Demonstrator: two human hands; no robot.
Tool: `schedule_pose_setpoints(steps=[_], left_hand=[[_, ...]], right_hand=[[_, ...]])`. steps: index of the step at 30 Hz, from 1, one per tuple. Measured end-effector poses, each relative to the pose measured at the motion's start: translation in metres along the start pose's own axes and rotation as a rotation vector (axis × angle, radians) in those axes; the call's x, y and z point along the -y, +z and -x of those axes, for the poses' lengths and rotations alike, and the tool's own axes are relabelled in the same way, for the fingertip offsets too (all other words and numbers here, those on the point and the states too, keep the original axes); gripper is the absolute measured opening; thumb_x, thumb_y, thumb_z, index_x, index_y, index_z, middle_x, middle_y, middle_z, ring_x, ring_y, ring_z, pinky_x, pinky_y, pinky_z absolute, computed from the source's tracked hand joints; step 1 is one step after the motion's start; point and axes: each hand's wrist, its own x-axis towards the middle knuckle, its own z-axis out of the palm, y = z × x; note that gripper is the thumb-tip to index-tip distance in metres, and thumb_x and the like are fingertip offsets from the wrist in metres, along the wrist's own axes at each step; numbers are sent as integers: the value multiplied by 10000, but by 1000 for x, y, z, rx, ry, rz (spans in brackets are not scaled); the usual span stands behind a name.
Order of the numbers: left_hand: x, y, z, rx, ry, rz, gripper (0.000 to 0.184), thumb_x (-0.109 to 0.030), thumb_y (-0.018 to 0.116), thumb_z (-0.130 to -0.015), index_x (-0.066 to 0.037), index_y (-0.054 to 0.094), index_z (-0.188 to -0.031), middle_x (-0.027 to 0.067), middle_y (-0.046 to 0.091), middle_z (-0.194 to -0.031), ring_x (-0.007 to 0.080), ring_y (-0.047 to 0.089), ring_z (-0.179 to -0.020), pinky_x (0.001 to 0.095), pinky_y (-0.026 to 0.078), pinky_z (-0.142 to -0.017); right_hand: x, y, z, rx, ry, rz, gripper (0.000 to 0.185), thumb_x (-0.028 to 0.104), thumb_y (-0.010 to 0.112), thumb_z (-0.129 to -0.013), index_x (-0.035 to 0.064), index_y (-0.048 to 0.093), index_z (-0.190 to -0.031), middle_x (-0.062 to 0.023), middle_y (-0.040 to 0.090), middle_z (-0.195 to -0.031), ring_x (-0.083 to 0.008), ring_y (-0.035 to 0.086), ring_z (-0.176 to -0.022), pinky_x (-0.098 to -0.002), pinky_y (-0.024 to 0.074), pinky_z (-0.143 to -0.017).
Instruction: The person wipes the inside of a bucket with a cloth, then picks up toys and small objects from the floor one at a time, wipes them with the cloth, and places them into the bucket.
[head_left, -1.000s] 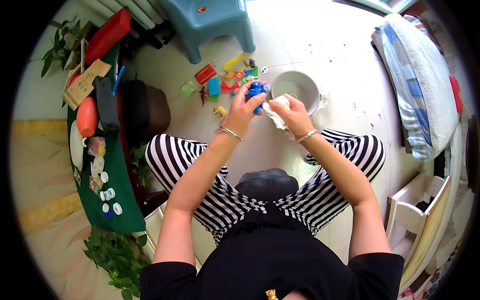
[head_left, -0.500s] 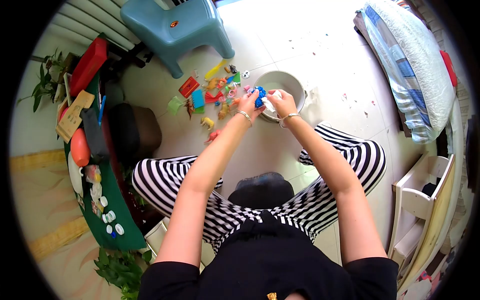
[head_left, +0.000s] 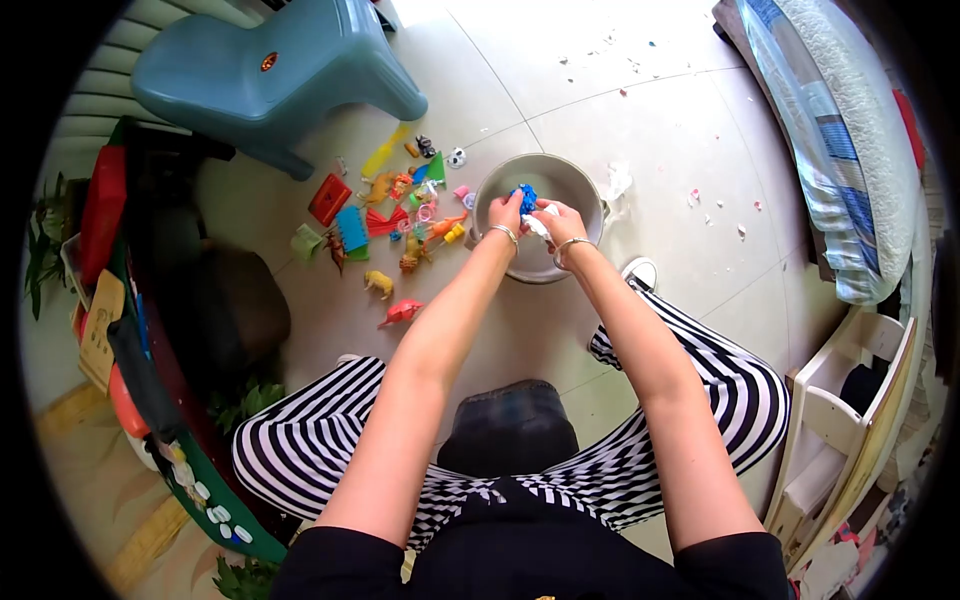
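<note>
Holding a blue toy (head_left: 526, 197), the left grip (head_left: 506, 212) closes around it above the bucket (head_left: 484, 190), seemingly to steady it; just beside, the right grip (head_left: 560, 222) pinches a white cloth (head_left: 537, 224), apparently for wiping.

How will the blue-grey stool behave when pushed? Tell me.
The stool will probably feel stiff, and light for its size, since it looks like moulded plastic. Its legs spread outward, so a low push seems more likely to slide it over the smooth-looking floor tiles than tip it.
</note>
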Motion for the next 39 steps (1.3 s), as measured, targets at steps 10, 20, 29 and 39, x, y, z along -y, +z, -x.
schedule_pose_setpoints(steps=[10, 20, 29, 39], left_hand=[[14, -11, 16, 77, -143, 234, 201, -234, 481, -891, -48, 516, -959, 67, 583, -836, 198, 584, -735, 329, 487, -622], [16, -88, 124, 146, 171, 555, 222, -167, 459, -903, 3, 522, -1032, 136, 605, -988, 235, 593, -877, 352, 497, -750], [50, -172, 129, -39, 145, 686, 200, -145, 463, -891, 16, 526, -991, 124, 604, -920, 231, 599, -815, 342, 507, -706], [56, -232, 11, -499, 378, -198, 378, -95, 594, -781, 4, 517, -1138, 164, 594, -1057, 266, 581, -968, 335, 454, -842]], right_hand=[[-23, 21, 5, -73, 17, -128, 140, 189, 614, -796, 65, 597, -859, -13, 537, -594, -102, 426, -412, -252, 280, -332], [-46, 92, 100, 63, -111, -364, 82, 100, 603, -810, 25, 571, -819, -39, 589, -716, -119, 556, -583, -257, 449, -490], [-99, 146, 126, 128, -64, -173, 113, 130, 596, -807, 19, 592, -828, -43, 589, -691, -114, 520, -522, -257, 399, -440], [-115, 185, 57, 91, 65, 52, 136, 182, 609, -794, 53, 603, -839, -10, 565, -620, -93, 443, -419, -259, 294, -341]])
